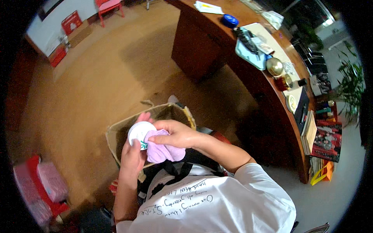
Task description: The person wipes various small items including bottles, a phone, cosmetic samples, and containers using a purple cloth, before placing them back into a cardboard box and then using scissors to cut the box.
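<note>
A round white lid or shallow container (139, 132) with green marking is held in my left hand (134, 154), its thumb on the near edge and fingers behind. My right hand (174, 135) grips a bunched lilac cloth (164, 150), which lies against the right side of the white round thing. Both hands are over an open tan bag or box (116, 139) with a dark inside. Its contents cannot be made out, as my hands cover part of it.
A curved wooden desk (259, 84) runs along the right, bearing a blue round tin (230, 21), a light blue tray (250, 55), a gold ball (274, 66) and stacked books (309, 134). Pink packages (52, 182) lie on the floor at lower left. A red chair (109, 7) stands at the far side.
</note>
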`<move>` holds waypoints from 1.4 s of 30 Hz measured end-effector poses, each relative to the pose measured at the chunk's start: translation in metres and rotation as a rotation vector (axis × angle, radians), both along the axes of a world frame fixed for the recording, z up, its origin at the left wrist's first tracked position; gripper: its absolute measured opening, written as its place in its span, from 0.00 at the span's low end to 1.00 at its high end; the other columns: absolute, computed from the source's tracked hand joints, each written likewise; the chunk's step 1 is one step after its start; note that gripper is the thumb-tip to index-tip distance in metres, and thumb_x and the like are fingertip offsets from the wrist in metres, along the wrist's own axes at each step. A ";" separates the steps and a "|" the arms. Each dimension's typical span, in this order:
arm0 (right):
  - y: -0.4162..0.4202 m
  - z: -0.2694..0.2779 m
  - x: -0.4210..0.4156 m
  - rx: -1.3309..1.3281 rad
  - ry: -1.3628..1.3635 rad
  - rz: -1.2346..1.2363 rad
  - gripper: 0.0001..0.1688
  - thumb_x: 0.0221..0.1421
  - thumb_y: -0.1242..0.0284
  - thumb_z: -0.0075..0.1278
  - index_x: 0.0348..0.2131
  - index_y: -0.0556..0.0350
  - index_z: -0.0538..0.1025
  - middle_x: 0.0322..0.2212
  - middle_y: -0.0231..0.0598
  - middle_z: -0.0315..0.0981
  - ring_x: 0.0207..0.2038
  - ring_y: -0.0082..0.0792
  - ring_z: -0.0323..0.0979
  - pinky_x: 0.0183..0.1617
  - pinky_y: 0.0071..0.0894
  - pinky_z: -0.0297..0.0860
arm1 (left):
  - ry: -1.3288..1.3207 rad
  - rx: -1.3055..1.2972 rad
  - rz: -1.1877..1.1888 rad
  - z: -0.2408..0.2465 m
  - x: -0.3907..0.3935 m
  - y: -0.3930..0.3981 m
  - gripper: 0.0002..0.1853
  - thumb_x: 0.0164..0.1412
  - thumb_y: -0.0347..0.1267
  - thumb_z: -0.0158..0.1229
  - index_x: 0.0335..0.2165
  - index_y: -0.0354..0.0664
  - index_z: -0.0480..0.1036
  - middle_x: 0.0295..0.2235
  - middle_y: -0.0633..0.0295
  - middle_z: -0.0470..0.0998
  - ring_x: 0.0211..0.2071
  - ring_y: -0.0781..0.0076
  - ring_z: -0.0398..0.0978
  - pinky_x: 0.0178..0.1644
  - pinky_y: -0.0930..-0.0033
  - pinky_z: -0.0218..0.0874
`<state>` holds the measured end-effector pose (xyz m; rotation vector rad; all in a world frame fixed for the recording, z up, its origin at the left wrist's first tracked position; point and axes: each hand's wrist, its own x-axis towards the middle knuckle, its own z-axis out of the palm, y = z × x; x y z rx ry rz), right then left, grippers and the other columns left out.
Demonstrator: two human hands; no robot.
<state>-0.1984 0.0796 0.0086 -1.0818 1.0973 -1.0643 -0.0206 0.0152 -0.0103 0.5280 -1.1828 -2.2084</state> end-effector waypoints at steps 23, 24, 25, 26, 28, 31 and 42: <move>0.231 0.059 -0.219 -0.410 -0.618 -1.604 0.18 0.65 0.62 0.38 0.46 0.53 0.71 0.39 0.36 0.77 0.37 0.36 0.78 0.34 0.35 0.79 | -0.015 0.156 -0.189 0.000 -0.005 0.000 0.37 0.64 0.50 0.47 0.61 0.37 0.53 0.59 0.49 0.60 0.58 0.55 0.59 0.63 0.51 0.49; 0.238 0.063 -0.230 -0.411 -0.690 -1.594 0.15 0.64 0.64 0.39 0.44 0.51 0.72 0.37 0.35 0.77 0.35 0.34 0.78 0.30 0.34 0.78 | -0.014 0.166 -0.187 0.001 -0.006 0.001 0.36 0.64 0.50 0.47 0.61 0.37 0.54 0.58 0.49 0.60 0.58 0.55 0.60 0.63 0.51 0.50; 0.241 0.064 -0.240 -0.429 -0.672 -1.521 0.12 0.62 0.67 0.42 0.42 0.49 0.73 0.34 0.31 0.76 0.29 0.27 0.76 0.23 0.24 0.71 | -0.012 0.177 -0.180 0.002 -0.005 0.001 0.36 0.64 0.50 0.46 0.61 0.37 0.54 0.58 0.50 0.60 0.58 0.56 0.60 0.63 0.52 0.50; 0.246 0.066 -0.245 -0.398 -0.697 -1.508 0.11 0.61 0.67 0.43 0.41 0.48 0.73 0.33 0.29 0.75 0.26 0.24 0.73 0.21 0.20 0.67 | -0.009 0.190 -0.171 0.002 -0.005 0.001 0.36 0.64 0.50 0.46 0.61 0.36 0.54 0.58 0.51 0.61 0.57 0.56 0.60 0.63 0.52 0.50; 0.223 0.085 -0.236 -0.258 -0.687 -1.583 0.10 0.58 0.69 0.43 0.39 0.45 0.73 0.32 0.23 0.73 0.21 0.17 0.65 0.21 0.13 0.59 | -0.021 0.206 -0.147 -0.001 0.000 -0.003 0.35 0.64 0.49 0.46 0.60 0.36 0.56 0.58 0.52 0.61 0.57 0.57 0.60 0.63 0.52 0.50; 0.225 0.077 -0.254 -0.404 -0.789 -1.269 0.13 0.63 0.70 0.37 0.42 0.48 0.72 0.35 0.25 0.74 0.26 0.18 0.68 0.26 0.14 0.66 | -0.026 0.222 -0.093 -0.008 0.010 -0.002 0.33 0.64 0.46 0.47 0.59 0.36 0.57 0.58 0.51 0.61 0.56 0.57 0.61 0.62 0.52 0.51; 0.259 0.064 -0.302 -0.350 -0.950 -0.551 0.20 0.67 0.67 0.32 0.52 0.54 0.66 0.52 0.35 0.67 0.38 0.25 0.69 0.40 0.24 0.68 | -0.106 0.234 0.114 -0.003 0.017 -0.006 0.26 0.66 0.42 0.44 0.53 0.33 0.64 0.50 0.51 0.70 0.50 0.62 0.68 0.57 0.58 0.58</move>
